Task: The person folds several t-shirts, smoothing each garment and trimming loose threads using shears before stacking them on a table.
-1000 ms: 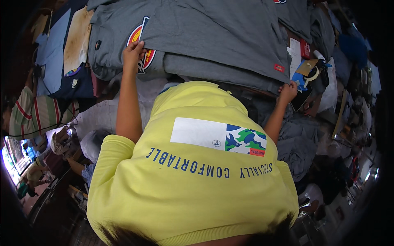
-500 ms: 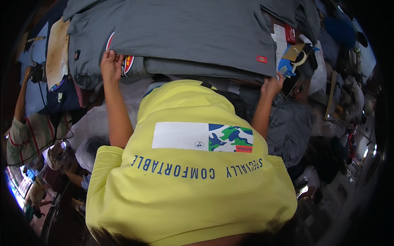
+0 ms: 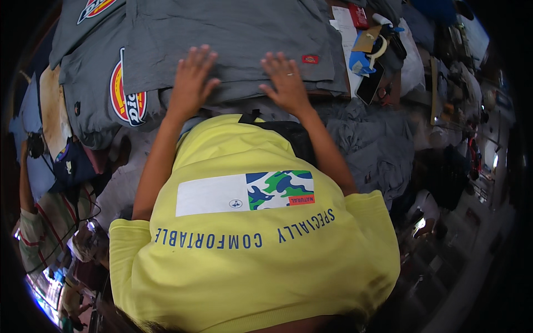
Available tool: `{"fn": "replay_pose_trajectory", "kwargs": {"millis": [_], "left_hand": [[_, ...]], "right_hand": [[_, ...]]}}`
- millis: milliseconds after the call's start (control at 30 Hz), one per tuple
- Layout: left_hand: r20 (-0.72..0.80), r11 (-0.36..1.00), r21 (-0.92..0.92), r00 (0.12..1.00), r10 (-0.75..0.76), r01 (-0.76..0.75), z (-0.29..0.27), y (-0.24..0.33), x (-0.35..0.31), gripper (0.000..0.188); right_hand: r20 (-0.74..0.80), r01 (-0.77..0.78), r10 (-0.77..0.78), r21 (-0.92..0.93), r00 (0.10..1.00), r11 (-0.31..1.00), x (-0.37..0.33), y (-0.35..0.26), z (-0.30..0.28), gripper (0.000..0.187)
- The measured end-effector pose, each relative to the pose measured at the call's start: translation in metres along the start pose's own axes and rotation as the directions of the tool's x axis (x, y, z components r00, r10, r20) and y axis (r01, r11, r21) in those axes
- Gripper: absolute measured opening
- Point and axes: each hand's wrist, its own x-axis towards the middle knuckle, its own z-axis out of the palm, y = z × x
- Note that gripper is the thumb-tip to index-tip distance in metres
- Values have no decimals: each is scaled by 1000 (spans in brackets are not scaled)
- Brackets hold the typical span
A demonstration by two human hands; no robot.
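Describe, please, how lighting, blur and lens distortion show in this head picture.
Head view: the fisheye leaves black corners and bends edges near the rim; head view: a bright patch glares at lower left, while the right background is dim and indistinct; head view: the left hand and right hand read clearly against the grey fabric.

A garment workshop — grey garments point(image 3: 227, 28) layered (a co-worker point(image 3: 54, 217) nearby).

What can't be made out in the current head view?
In the head view:
Gray garment: far end, cut off by the top edge.
Left hand, right hand: palms, hidden by the hands' own backs.
Dark object, far left: too small and dim to identify.
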Motion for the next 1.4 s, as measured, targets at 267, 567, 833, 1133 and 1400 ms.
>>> {"fn": "replay_pose_trajectory", "kwargs": {"millis": [267, 567, 833, 1133, 1400], "left_hand": [[270, 966, 193, 956, 117, -173, 28, 8, -8, 58], [263, 964, 208, 959, 106, -164, 29, 12, -8, 57], [263, 961, 223, 959, 103, -165, 31, 12, -8, 55], [255, 952, 261, 963, 91, -159, 35, 12, -8, 53], [197, 974, 193, 977, 77, -116, 27, 5, -8, 51]], "right_hand": [[1, -163, 166, -179, 986, 970, -32, 28, 12, 67], [-260, -464, 436, -57, 862, 884, -96, 57, 23, 61], [-298, -434, 401, -53, 866, 899, -95, 59, 19, 45], [-400, -372, 324, -48, 857, 927, -100, 67, 30, 30], [-535, -269, 299, 135, 790, 954, -93, 75, 31, 44]]}}
